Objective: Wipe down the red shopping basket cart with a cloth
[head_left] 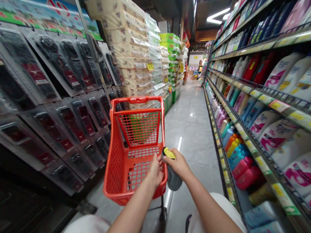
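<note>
Grey bottle (175,181), its yellow end gripped by the right hand (180,164) beside the cart's (116,160) near right corner, needs steady fingers; the left hand (155,172) curls close, its grip unclear.

Upper left of the frame: banner (71,15) with large red characters, too blurred for me to read with certainty. Right: white bottles (304,167) with dark blue lettering over magenta or yellow designs; I cannot make out a brand. Shelf-edge labels (295,115), yellow, white and green, and the yellow tag (150,66) at upper centre: print too small for me to read.
</note>
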A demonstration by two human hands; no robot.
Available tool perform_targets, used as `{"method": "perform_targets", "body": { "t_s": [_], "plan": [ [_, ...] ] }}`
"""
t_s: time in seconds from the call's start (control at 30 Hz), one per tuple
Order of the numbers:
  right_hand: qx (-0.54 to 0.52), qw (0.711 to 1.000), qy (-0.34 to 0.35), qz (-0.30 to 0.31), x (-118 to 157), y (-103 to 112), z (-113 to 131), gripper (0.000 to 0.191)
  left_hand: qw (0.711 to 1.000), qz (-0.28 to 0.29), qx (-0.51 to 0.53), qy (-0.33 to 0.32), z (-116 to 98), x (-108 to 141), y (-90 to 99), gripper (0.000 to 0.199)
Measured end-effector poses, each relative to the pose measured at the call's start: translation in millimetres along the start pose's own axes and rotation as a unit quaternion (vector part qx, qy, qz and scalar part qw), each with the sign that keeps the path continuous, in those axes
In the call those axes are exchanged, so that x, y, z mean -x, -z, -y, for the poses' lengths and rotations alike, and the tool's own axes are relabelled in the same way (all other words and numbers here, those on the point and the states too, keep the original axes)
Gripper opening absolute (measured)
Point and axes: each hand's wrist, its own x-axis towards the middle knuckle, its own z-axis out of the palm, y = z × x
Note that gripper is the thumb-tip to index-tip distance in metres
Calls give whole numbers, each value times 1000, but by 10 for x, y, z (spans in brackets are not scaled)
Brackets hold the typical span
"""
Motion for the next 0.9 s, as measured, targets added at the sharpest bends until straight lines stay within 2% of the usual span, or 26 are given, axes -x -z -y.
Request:
{"method": "perform_targets", "body": {
  "t_s": [0.07, 0.1, 0.13, 0.2, 0.27, 0.33, 0.43, 0.5, 0.53, 0.6, 0.73, 0.83, 0.9],
  "plan": [
    [-41, 999, 8, -16, -88, -10, -49, 35, 998, 9, -60, 3, -88, 137, 87, 28],
    [-57, 998, 18, -25, -156, -19, -54, 36, 986, 50, -159, -20, -161, 219, 162, 26],
    [-74, 996, 32, -35, -226, -31, -48, 37, 963, 90, -247, -54, -248, 304, 253, 26],
    [-108, 991, 68, -49, -325, -60, -13, 40, 899, 162, -391, -111, -434, 462, 452, 28],
    [-125, 986, 93, -51, -309, -94, 32, 41, 829, 187, -514, -117, -585, 581, 630, 33],
    [-114, 988, 94, -48, -135, -131, 72, 35, 750, 142, -633, -126, -666, 650, 748, 39],
    [-83, 993, 79, -38, 343, -176, 116, 27, 623, 44, -763, -163, -683, 681, 815, 49],
    [-58, 996, 72, -22, 643, -188, 146, 26, 567, 13, -802, -188, -672, 672, 821, 53],
    [-40, 997, 69, -12, 735, -186, 163, 27, 555, 12, -809, -193, -668, 662, 820, 54],
    [-1, 998, 63, -2, 745, -165, 203, 27, 559, 27, -807, -190, -663, 628, 813, 55],
    [34, 998, 22, -48, 231, -91, 285, 25, 594, 37, -786, -170, -627, 514, 730, 55],
    [42, 997, -8, -71, -69, -37, 304, 26, 585, 11, -792, -174, -581, 411, 599, 52],
    [61, 996, -8, -63, -43, -6, 274, 28, 571, -3, -801, -182, -560, 350, 515, 50]
  ]
}}
